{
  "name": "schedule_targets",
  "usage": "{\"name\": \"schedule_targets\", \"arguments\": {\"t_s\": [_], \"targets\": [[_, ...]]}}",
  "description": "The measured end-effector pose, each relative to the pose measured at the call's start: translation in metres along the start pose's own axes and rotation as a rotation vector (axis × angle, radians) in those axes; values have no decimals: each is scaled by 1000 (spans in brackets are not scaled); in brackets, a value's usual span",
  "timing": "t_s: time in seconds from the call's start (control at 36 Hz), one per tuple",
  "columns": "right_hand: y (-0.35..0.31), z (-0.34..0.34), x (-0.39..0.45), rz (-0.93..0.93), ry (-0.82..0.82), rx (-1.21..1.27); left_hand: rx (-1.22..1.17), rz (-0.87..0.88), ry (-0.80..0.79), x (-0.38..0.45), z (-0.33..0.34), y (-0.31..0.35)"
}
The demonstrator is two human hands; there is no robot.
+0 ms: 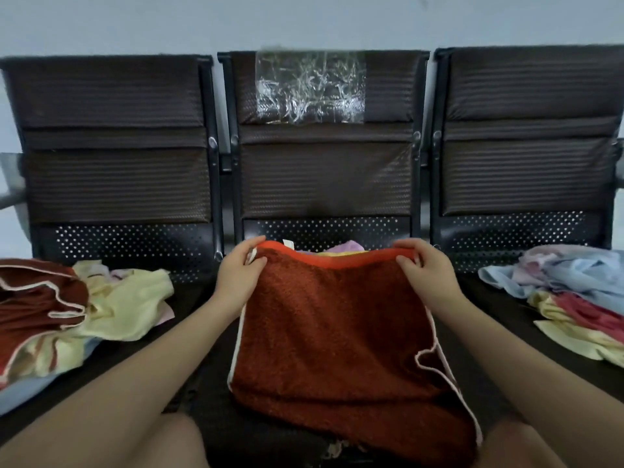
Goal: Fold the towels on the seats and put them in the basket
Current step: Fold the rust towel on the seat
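A rust-red towel (337,339) with pale piping lies spread over the middle seat (209,410), its near end hanging toward me. My left hand (238,275) pinches its far left corner and my right hand (427,275) pinches its far right corner, both lifting the orange-edged far hem. Behind that hem, pink and yellow cloth (347,247) peeks out. No basket is in view.
A heap of red, yellow and pale blue towels (67,312) covers the left seat. Blue, pink, red and yellow towels (580,298) are piled on the right seat. Three dark padded seat backs stand against the wall; clear plastic film (310,86) clings to the middle one.
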State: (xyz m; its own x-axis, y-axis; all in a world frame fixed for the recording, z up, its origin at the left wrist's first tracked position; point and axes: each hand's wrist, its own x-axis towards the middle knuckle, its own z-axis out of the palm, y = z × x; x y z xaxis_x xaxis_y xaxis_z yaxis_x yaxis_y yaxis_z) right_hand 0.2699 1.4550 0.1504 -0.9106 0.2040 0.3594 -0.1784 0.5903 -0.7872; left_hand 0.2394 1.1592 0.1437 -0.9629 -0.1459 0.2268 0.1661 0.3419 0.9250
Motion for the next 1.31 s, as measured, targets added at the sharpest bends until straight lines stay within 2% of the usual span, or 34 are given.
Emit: {"name": "schedule_targets", "arguments": {"t_s": [0.11, 0.19, 0.33, 0.44, 0.64, 0.83, 0.92, 0.97, 1.06, 1.22, 1.31], "targets": [[-38, -27, 8, 6, 105, 234, 55, 136, 70, -3, -34, 42], [-62, -47, 15, -26, 161, 266, 18, 170, 116, -3, -55, 72], [-97, -62, 15, -63, 85, 283, -47, 214, 133, -13, -72, 108], [-127, -66, 11, -17, -23, 542, -191, 224, 93, -27, -78, 130], [-153, -66, 12, 115, -119, 931, -376, 120, 36, -33, -89, 154], [-117, -51, 29, 501, -98, 1034, -429, -180, 50, -15, -93, 111], [-81, -31, 30, 613, -93, 935, -338, -237, 50, -8, -85, 74], [-55, -14, 31, 650, -59, 785, -175, -224, 47, -4, -80, 49], [-19, 9, 31, 506, -26, 382, 25, -167, 19, 0, -74, 18], [0, 25, 31, 171, -98, -241, 414, -60, 7, 20, -61, -12], [7, 32, 46, 203, -68, -222, 422, -63, 26, 39, -54, -20]]}}
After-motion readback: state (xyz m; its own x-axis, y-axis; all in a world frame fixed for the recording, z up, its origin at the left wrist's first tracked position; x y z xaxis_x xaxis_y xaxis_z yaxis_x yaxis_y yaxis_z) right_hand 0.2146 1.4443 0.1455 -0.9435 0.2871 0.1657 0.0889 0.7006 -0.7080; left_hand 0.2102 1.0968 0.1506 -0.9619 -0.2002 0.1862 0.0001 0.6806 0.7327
